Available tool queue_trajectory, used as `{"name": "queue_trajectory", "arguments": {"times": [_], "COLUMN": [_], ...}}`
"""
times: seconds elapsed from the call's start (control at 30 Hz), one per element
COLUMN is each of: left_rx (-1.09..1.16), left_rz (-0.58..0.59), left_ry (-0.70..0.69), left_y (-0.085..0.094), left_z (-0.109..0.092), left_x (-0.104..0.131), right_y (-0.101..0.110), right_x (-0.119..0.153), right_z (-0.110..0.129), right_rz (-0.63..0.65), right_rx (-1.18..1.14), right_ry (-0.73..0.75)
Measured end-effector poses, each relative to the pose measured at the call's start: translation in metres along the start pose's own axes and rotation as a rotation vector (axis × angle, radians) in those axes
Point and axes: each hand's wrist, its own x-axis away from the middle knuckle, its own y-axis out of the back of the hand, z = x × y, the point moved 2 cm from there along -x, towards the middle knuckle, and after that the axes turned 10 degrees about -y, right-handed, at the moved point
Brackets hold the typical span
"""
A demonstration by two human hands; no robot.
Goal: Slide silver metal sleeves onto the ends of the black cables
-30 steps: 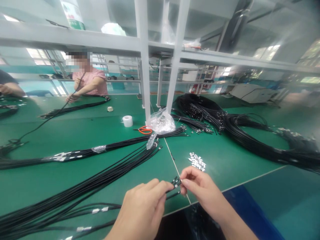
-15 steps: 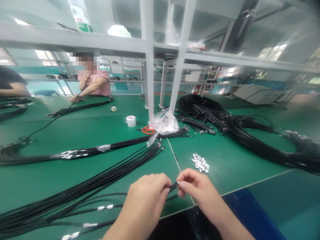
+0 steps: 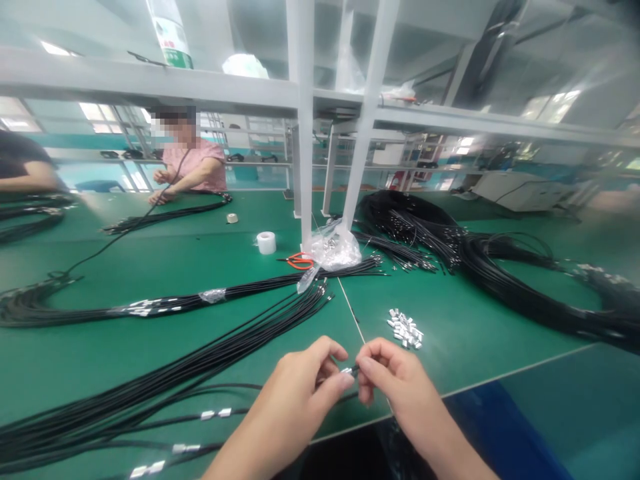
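Note:
My right hand (image 3: 393, 373) pinches a thin black cable near its end, between thumb and fingertips. Close beside it, my left hand (image 3: 300, 400) has its thumb against a small silvery-white sleeve (image 3: 346, 371) on the same cable. The left index finger is arched and lifted off; the other fingers curl behind, partly hidden. To the left, more black cables (image 3: 215, 415) with white sleeves on them run past my left wrist. A small pile of loose white sleeves (image 3: 405, 329) lies beyond my right hand.
Long bundles of black cable (image 3: 240, 337) cross the green table; thick coils (image 3: 500, 287) lie right. By the shelf post (image 3: 306, 167) are a clear plastic bag (image 3: 335, 247), orange-handled cutters (image 3: 300, 261) and a white tape roll (image 3: 266, 243). A co-worker (image 3: 195, 163) handles cable opposite.
My left index finger has lifted, and the white sleeve now shows at the thumb. The right hand stays pinched on the cable. The view has shifted slightly.

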Motion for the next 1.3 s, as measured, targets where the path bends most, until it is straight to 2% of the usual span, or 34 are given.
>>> {"name": "queue_trajectory", "arguments": {"times": [0.1, 0.2, 0.27, 0.33, 0.43, 0.47, 0.5, 0.53, 0.6, 0.63, 0.73, 0.83, 0.93, 1.03, 1.13, 1.2, 1.3], "left_rx": [-0.278, -0.623, -0.745, -0.693, -0.452, -0.384, -0.334, -0.300, -0.268, -0.262, -0.251, -0.232, -0.217, -0.200, -0.171, -0.162, -0.193], "left_rz": [0.069, 0.166, 0.135, 0.067, 0.068, 0.065, 0.047, 0.020, -0.019, -0.024, -0.024, -0.028, -0.036, -0.079, -0.114, -0.127, -0.125], "left_ry": [-0.030, 0.045, 0.051, -0.023, -0.055, -0.035, -0.016, -0.007, -0.006, -0.006, 0.000, 0.000, -0.020, -0.050, -0.065, -0.067, -0.068], "left_y": [0.009, 0.025, 0.032, 0.028, 0.008, 0.003, -0.001, -0.003, -0.002, -0.001, 0.002, 0.001, -0.001, -0.001, -0.003, -0.006, -0.014], "left_z": [-0.001, 0.006, 0.011, 0.011, 0.006, 0.004, 0.003, 0.002, 0.000, 0.000, 0.001, -0.001, -0.002, -0.004, -0.006, -0.008, -0.011], "left_x": [0.003, 0.016, 0.023, 0.022, 0.013, 0.009, 0.006, 0.003, 0.002, 0.002, 0.005, 0.006, 0.006, 0.005, 0.003, 0.001, 0.000], "right_y": [0.001, 0.000, -0.003, -0.007, -0.002, 0.005, 0.017, 0.032, 0.065, 0.081, 0.110, 0.118, 0.117, 0.113, 0.097, 0.078, 0.045], "right_x": [0.003, 0.006, 0.007, 0.009, 0.009, 0.007, 0.002, -0.004, -0.020, -0.029, -0.053, -0.065, -0.066, -0.058, -0.043, -0.031, -0.016], "right_z": [0.005, 0.003, 0.002, 0.005, 0.012, 0.014, 0.016, 0.016, 0.014, 0.010, -0.008, -0.020, -0.019, -0.008, 0.002, 0.003, -0.005], "right_rz": [-0.066, -0.130, -0.145, -0.129, -0.001, 0.018, -0.015, -0.088, -0.377, -0.438, -0.469, -0.451, -0.451, -0.436, -0.361, -0.255, -0.058], "right_rx": [0.124, 0.203, 0.222, 0.242, 0.277, 0.302, 0.384, 0.500, 0.904, 1.000, 1.132, 1.159, 1.105, 0.970, 0.793, 0.484, -0.242], "right_ry": [0.048, 0.066, 0.066, 0.078, 0.081, 0.081, 0.088, 0.097, 0.130, 0.113, 0.067, 0.049, 0.054, 0.081, 0.094, 0.075, -0.020]}}
